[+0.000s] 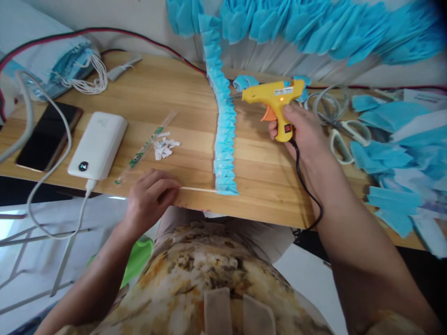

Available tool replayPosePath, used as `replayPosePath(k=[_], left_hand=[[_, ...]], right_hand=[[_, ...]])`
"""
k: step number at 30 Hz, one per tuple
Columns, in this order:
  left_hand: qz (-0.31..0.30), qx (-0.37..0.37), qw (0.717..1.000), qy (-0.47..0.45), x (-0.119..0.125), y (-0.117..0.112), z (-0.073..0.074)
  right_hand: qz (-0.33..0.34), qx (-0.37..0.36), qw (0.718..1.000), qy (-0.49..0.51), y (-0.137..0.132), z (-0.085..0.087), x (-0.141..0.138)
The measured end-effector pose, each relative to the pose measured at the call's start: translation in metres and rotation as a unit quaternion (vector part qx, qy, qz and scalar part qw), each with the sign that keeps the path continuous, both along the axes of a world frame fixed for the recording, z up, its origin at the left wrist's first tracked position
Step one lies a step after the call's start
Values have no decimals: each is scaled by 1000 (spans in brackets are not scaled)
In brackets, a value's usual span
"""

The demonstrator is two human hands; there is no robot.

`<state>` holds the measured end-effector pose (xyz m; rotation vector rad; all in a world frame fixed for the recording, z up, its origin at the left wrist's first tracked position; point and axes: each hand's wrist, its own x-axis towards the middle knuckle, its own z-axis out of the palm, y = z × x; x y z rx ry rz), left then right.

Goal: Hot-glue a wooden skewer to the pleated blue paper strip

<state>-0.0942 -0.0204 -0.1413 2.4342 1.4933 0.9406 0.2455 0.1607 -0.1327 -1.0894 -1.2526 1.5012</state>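
Observation:
My right hand (305, 128) is wrapped round the handle of a yellow glue gun (267, 95) with an orange trigger and a lit orange light. The gun's nozzle points left, close to a long strip of pleated blue fabric (225, 121) that runs from the table's front edge up toward the wall. My left hand (151, 193) is closed in a pinch on a thin pale stick (197, 189) at the front edge. The stick's far end meets the strip's near end; whether it is fixed there I cannot tell.
White paper scraps (165, 147) and a clear plastic wrapper (145, 149) lie left of the strip. Farther left are a white power bank (99, 144) and a phone (49, 135). Scissors (344, 139) and blue fabric pieces (384, 153) lie at right. Blue bundles (300, 23) line the wall.

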Motion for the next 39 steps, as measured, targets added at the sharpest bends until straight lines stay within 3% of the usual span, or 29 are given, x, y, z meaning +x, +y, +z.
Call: replayPosePath(k=[15, 39], left_hand=[[23, -6, 1000, 9, -8, -2, -2], [-18, 9, 999, 42, -12, 4, -3]], right_hand=[[-10, 30, 999, 9, 4, -5, 0], [-12, 37, 999, 22, 2, -4, -2]])
